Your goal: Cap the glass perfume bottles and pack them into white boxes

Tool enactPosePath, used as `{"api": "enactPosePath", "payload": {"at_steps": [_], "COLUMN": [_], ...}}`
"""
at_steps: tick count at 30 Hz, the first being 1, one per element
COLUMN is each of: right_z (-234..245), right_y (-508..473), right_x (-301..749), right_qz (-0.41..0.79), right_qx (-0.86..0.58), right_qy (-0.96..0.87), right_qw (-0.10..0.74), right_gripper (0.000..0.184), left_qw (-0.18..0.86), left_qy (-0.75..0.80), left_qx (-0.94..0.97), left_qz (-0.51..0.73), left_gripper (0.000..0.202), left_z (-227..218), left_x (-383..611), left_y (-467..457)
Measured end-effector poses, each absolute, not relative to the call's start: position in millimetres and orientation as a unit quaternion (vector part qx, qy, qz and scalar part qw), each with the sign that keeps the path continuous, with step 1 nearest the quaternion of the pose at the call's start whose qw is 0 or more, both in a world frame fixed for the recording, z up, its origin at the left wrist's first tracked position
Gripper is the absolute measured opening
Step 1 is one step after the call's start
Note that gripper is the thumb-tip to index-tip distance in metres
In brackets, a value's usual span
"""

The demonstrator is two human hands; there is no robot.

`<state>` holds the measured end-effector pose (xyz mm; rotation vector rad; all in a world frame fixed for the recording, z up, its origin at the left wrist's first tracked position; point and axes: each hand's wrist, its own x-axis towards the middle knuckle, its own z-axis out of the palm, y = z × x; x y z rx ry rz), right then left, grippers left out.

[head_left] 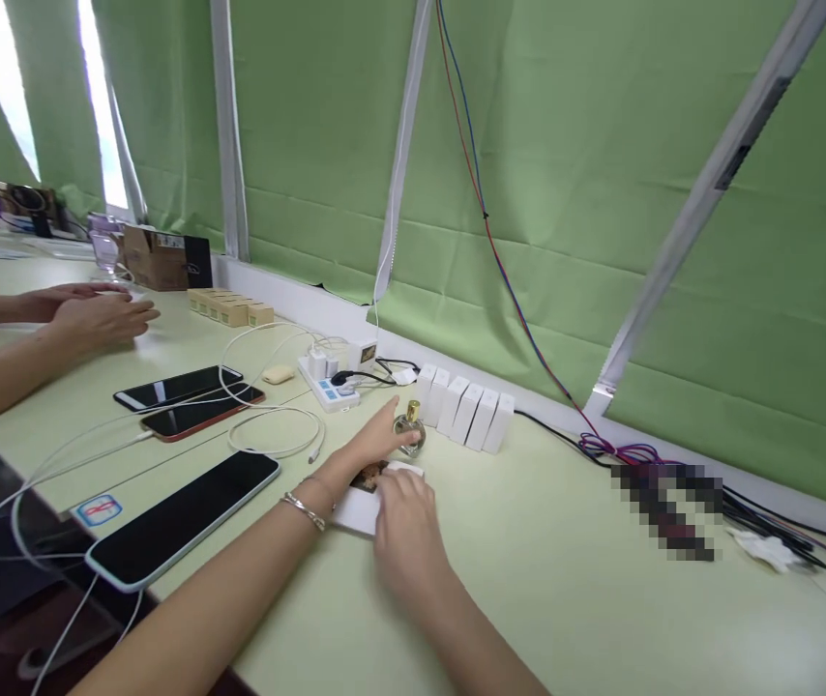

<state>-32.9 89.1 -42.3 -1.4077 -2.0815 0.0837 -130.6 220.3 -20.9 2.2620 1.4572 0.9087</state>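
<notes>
We cannot see most of the white box, because the right hand lies over its near end and the left hand crosses its far end; the left hand's fingers also cover part of the small glass bottle, so we cannot tell whether they grip it or only touch it. We note that a pixelated patch masks the cable bundle near the wall, and the co-worker's arms are cut off by the left edge. The print on the row of tan boxes is too small to read.
</notes>
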Motion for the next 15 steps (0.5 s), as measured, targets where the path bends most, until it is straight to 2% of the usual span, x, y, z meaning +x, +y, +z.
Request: {"api": "enactPosePath", "payload": {"at_steps": [2,4,8,11,13,15], "right_z": [-22,-2,11,7,15,34], "right_y": [104,125,178,206,215,219], "right_x": [-18,-3,10,3,-1,0], "right_qz": [0.018,0.001,0.011,0.042,0.044,0.029], "right_qx": [-0.532,-0.534,-0.564,-0.568,-0.570,-0.576], "right_qy": [-0.765,-0.756,-0.747,-0.762,-0.765,-0.755], "right_qw": [0.361,0.377,0.352,0.308,0.297,0.311], "right_gripper": [0.038,0.034,0.031,0.015,0.005,0.008], "left_qw": [0.176,0.194,0.225,0.245,0.255,0.264], "left_qy": [0.471,0.441,0.402,0.392,0.392,0.396], "left_qx": [0.795,0.800,0.805,0.804,0.801,0.796], "left_qz": [0.338,0.358,0.374,0.374,0.375,0.375], "left_gripper": [0.059,0.046,0.030,0.024,0.025,0.029], "left_z": [-37,-48,-53,-51,-50,-50], "left_x": [-126,-126,-130,-132,-134,-135], "left_y": [231,235,235,235,236,237]}}
